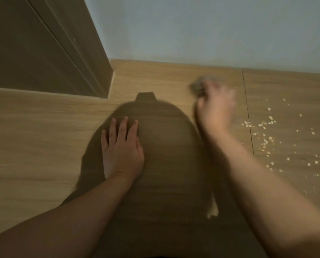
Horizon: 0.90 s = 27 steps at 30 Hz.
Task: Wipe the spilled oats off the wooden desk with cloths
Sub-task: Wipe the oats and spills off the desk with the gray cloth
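Oats, far-to-near strip beside cloth in right hand

Pale blue-grey wall behind, dark brown wooden panel at left, dim light

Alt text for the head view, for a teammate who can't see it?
A motion-blurred right hand grips a grey crumpled cloth on the light wooden desk, scattered pale oats to its right. The left hand rests flat in the person's shadow.
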### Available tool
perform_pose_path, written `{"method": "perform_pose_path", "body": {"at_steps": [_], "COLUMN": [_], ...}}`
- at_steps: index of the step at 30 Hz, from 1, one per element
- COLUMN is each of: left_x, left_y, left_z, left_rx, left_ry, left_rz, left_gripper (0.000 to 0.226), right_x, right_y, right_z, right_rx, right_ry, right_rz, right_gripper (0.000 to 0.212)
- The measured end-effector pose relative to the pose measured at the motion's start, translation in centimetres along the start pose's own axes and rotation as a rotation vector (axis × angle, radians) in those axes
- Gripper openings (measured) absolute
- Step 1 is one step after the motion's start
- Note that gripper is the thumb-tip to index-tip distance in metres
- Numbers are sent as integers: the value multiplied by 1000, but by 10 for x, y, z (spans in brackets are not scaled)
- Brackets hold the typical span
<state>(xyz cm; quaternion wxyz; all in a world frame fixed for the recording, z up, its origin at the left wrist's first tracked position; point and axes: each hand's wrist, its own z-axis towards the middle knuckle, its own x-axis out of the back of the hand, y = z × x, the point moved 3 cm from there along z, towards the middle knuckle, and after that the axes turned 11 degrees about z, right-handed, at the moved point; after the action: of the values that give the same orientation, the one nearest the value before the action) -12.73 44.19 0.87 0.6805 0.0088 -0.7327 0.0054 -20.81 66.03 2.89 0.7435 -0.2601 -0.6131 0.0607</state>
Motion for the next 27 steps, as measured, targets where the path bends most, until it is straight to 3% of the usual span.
{"method": "perform_pose_path", "body": {"at_steps": [2,4,6,9,12,13,16,18,20,22,25,27], "left_x": [0,1,2,1,1,0,0,0,-1,-1,0,2], "left_y": [0,0,0,-1,-1,-1,-2,-1,-1,-1,3,11], "left_z": [0,-1,0,-1,-1,-1,0,-1,-2,-3,-6,-11], "left_rx": [14,22,15,-1,-15,-19,-20,-12,-13,-21,-71,-172], "left_ry": [-34,-33,-33,-38,-17,-14,-7,-1,-5,5,50,85], "left_rz": [4,-7,-18,-23,-30,-33,-39,-47,-40,-26,-10,-1], "left_gripper": [50,48,48,48,47,46,44,44,46,47,45,40], "right_x": [-18,-13,2,47,56,47,9,5,21,47,73,64], "right_y": [-35,-30,10,79,76,57,-11,-14,24,74,110,87], "right_z": [-41,-51,-44,-37,-53,-62,-107,-116,-107,-100,-103,-114], "right_rx": [282,310,161,-210,-376,-319,147,269,116,-97,-427,-413], "right_ry": [-65,-30,-25,117,175,145,9,-46,-41,71,228,233], "right_rz": [3,-10,-127,-149,-97,-60,35,18,-86,-170,-107,-30], "right_gripper": [35,34,41,43,42,42,39,39,44,45,43,42]}}
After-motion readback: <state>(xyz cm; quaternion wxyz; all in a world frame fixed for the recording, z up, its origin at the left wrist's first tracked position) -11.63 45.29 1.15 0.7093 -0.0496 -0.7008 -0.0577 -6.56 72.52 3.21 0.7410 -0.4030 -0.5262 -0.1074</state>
